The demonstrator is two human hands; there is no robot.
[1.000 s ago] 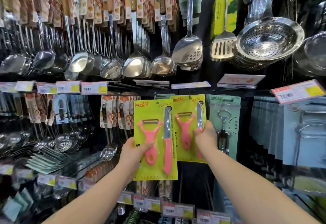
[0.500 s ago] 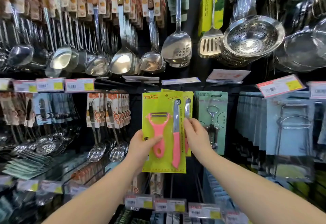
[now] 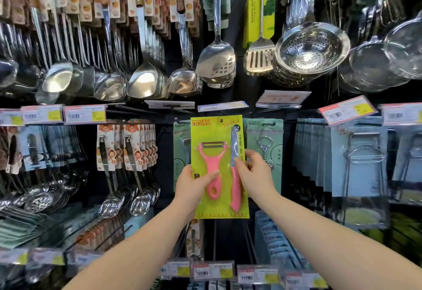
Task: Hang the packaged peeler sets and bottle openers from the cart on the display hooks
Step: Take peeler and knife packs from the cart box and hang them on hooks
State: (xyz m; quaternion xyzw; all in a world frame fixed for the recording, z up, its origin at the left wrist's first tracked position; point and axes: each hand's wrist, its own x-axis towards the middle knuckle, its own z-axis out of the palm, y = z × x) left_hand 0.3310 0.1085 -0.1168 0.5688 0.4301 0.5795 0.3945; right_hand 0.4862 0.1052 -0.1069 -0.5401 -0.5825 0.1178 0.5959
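1. Shop display wall (image 3: 228,98), dark and packed with hanging kitchenware, fills our view.
2. Nearest to us, our two bare forearms reach up and forward from the bottom edge.
3. Our left hand (image 3: 194,184) grips the lower left edge of the peeler set (image 3: 215,130), with the thumb laid across the front onto the pink peeler (image 3: 211,166).
4. Our right hand (image 3: 255,175) pinches the card's right edge. Its thumb presses the front beside the knife (image 3: 235,189) and its fingers curl at the edge.
5. We hold the yellow-green card upright in the middle of the wall, front towards us, with its long axis vertical and its hang-hole end on top. The peeler's blade head points up and its handle down, and the knife tip points up too. We cannot tell whether the hole sits on a hook.
6. Just behind it hang teal cards. The one to the right holds a bottle opener (image 3: 265,150).
7. Price labels (image 3: 84,114) run along the rail above them.
8. Farthest up hang steel ladles (image 3: 109,84), a slotted turner (image 3: 260,59) and a perforated strainer (image 3: 312,47).
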